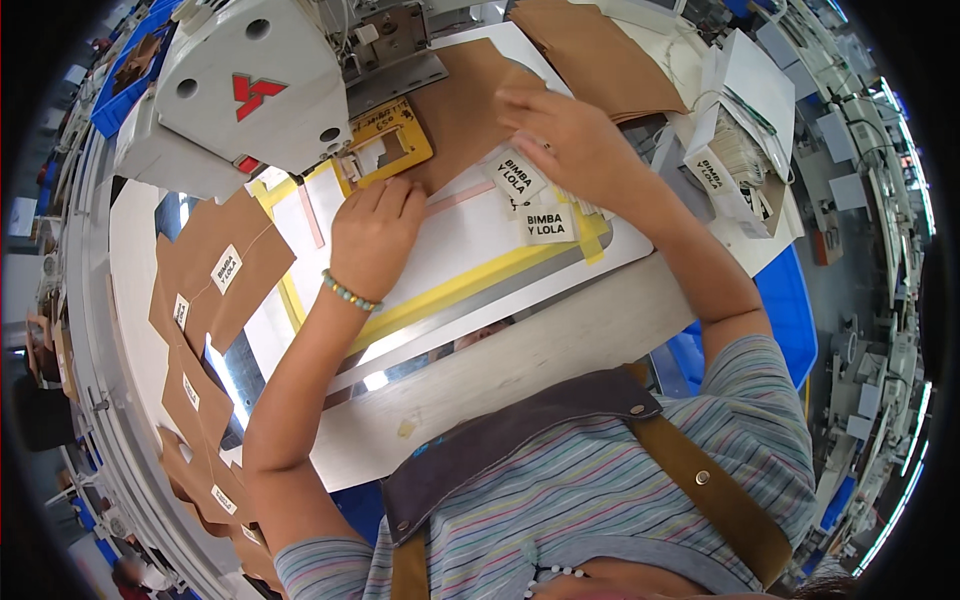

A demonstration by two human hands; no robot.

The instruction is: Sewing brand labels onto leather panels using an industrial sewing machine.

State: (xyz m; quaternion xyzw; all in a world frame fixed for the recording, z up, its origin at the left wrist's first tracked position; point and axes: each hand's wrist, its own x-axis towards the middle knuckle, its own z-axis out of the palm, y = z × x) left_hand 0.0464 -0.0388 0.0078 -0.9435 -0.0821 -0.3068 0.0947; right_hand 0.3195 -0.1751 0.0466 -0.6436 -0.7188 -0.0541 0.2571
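A brown fabric piece [455,105] lies on the white work board, partly under the sewing machine's [250,90] yellow clamp frame [415,145]. My right hand [570,135] has its fingers closed on the right edge of this piece, with the thumb toward me. My left hand [378,230], with a beaded bracelet at the wrist, is at the near edge of the clamp frame. Its fingers are bent and pressed together, and their tips are hidden. Loose white labels [548,224] with dark print lie on the board below my right hand.
Brown pieces with sewn labels [225,265] hang in a chain at the left. A stack of brown pieces [595,55] lies at the far right, near a white box of labels [740,150]. A blue bin [785,310] stands at the right. Yellow tape [440,290] borders the board.
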